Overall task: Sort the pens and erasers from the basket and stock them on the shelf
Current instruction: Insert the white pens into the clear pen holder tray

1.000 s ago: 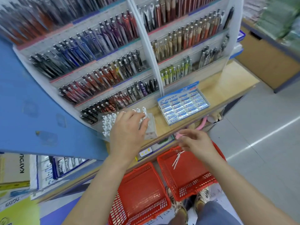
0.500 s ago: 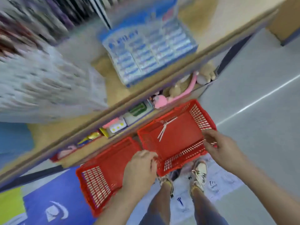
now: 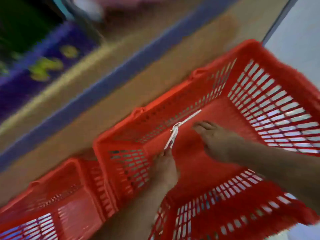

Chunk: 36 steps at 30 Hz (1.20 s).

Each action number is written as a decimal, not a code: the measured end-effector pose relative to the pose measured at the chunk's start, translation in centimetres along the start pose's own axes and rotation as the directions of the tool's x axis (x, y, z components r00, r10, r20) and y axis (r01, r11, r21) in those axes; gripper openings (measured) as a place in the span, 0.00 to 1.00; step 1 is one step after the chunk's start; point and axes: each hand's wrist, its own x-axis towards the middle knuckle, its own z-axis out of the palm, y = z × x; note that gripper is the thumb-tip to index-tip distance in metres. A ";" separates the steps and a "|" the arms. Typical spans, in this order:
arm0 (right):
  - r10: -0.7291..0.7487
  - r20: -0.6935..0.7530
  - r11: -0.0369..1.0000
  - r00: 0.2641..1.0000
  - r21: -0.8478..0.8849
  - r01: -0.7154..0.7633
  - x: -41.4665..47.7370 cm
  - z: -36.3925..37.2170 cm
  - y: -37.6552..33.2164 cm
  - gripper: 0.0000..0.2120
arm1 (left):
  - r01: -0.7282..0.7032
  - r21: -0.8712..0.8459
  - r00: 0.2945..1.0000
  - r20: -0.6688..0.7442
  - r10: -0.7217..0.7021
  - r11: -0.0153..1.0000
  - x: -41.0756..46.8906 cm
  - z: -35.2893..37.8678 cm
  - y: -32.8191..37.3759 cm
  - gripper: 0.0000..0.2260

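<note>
Blurred shelf edging (image 3: pixel 107 94) runs behind the red basket (image 3: pixel 277 104) that both my grips reach into. My left grip (image 3: pixel 166 170) has fingertips at the near end of the white pens (image 3: pixel 174 135) on the basket floor, pinching or not I cannot tell; my right grip (image 3: pixel 218 137) lies released just beside them, a second red basket (image 3: pixel 52 193) further left.

No legible text; yellow marks (image 3: pixel 45 67) on the purple panel (image 3: pixel 20 94) motion-blurred.

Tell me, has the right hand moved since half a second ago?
Yes. The right hand left the near rim of the red basket and reached down inside, fingers now near the white pens on its floor.
</note>
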 end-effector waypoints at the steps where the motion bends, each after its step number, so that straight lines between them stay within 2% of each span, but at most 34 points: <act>1: -0.007 0.000 1.000 1.000 -0.020 0.007 1.7 1.0 0.2 0.33 | 0.003 0.029 0.999 -0.049 -0.001 1.000 1.8 1.3 -0.4 0.28; 3: -0.017 -0.035 0.999 0.999 -0.047 0.016 4.7 2.6 0.6 0.34 | 0.031 0.011 0.990 -0.135 -0.029 0.999 4.9 2.9 -0.7 0.29; 5: -0.039 -0.107 0.993 0.994 -0.117 0.026 7.0 4.1 1.0 0.33 | 0.069 -0.077 0.985 -0.156 -0.080 0.995 7.0 3.8 -0.8 0.23; 7: -0.059 -0.174 0.972 0.983 -0.233 0.017 8.6 5.3 1.1 0.25 | 0.089 -0.066 0.984 -0.149 -0.098 0.994 8.0 4.2 -0.6 0.15; 9: -0.005 -0.198 0.961 0.980 -0.273 -0.050 9.5 6.0 1.0 0.18 | 0.064 -0.011 0.989 -0.136 -0.065 0.998 8.3 4.4 -0.6 0.12; 12: 0.167 -0.122 0.968 0.978 -0.167 -0.186 9.8 6.0 1.2 0.14 | -0.002 -0.055 1.000 -0.030 0.001 0.998 7.9 4.2 -0.7 0.11; 14: 0.279 -0.019 0.952 0.960 0.133 -0.274 8.7 5.7 1.2 0.12 | 0.030 -0.273 0.999 0.049 -0.017 0.962 7.3 3.7 -0.7 0.06; 15: 0.352 0.052 0.859 0.935 0.380 -0.344 7.7 5.3 1.1 0.11 | 0.070 -0.429 0.996 0.087 -0.035 0.900 6.8 3.3 -0.5 0.04; 16: 0.411 0.169 0.650 0.896 0.635 -0.418 6.4 4.5 0.7 0.11 | 0.112 -0.587 0.991 0.121 -0.050 0.802 5.9 2.6 -0.1 0.05; 17: 0.420 0.299 0.332 0.857 0.828 -0.451 5.1 3.4 0.0 0.11 | 0.140 -0.717 0.989 0.138 -0.058 0.683 4.8 1.8 0.3 0.07; 18: 0.369 0.389 0.071 0.844 0.894 -0.443 3.5 2.2 -0.6 0.10 | 0.151 -0.811 0.988 0.145 -0.055 0.565 3.4 0.6 0.9 0.08; 19: 0.307 0.427 -0.072 0.851 0.902 -0.426 1.7 0.7 -1.4 0.09 | 0.147 -0.871 0.989 0.143 -0.043 0.470 1.8 -0.8 1.5 0.08; 20: 0.242 0.432 -0.113 0.869 0.902 -0.417 -0.2 -0.6 -2.2 0.08 | 0.137 -0.904 0.990 0.140 -0.022 0.405 0.1 -2.4 2.3 0.08; 21: 0.187 0.412 -0.114 0.892 0.911 -0.397 -2.1 -1.9 -3.3 0.08 | 0.120 -0.921 0.991 0.133 0.008 0.370 -1.6 -4.0 3.0 0.07; 23: 0.126 0.270 0.005 0.954 0.962 -0.273 -5.7 -4.7 -5.5 0.08 | 0.067 -0.919 0.992 0.105 0.077 0.389 -5.2 -7.6 4.4 0.05; 24: 0.120 0.199 0.072 0.973 0.975 -0.209 -7.3 -5.9 -6.3 0.09 | 0.025 -0.892 0.993 0.075 0.093 0.451 -7.0 -9.6 5.0 0.04; 25: 0.139 0.151 0.096 0.979 0.982 -0.165 -9.0 -7.4 -7.2 0.09 | -0.018 -0.843 0.994 0.040 0.097 0.538 -8.7 -11.8 5.5 0.03; 27: 0.220 0.103 0.036 0.970 0.993 -0.113 -12.3 -11.0 -8.7 0.08 | -0.078 -0.723 0.994 -0.006 0.108 0.686 -12.2 -16.9 6.6 0.05; 30: 0.277 0.078 0.039 0.958 0.995 -0.092 -17.6 -17.6 -10.7 0.08 | -0.103 -0.697 0.978 0.058 0.199 0.710 -18.0 -24.7 8.0 0.09; 32: 0.278 0.094 -0.024 0.956 0.996 -0.091 -20.9 -22.2 -12.3 0.08 | -0.100 -0.786 0.981 0.023 0.191 0.610 -21.5 -29.7 8.6 0.04; 34: 0.249 0.117 -0.080 0.961 0.992 -0.099 -24.0 -26.8 -14.1 0.07 | -0.046 -0.905 0.998 -0.027 0.052 0.422 -24.6 -34.3 9.1 0.03; 36: 0.199 0.084 -0.056 0.976 0.996 -0.075 -26.8 -31.1 -16.0 0.02 | -0.050 -0.963 0.997 -0.063 -0.040 0.266 -27.6 -38.4 9.4 0.05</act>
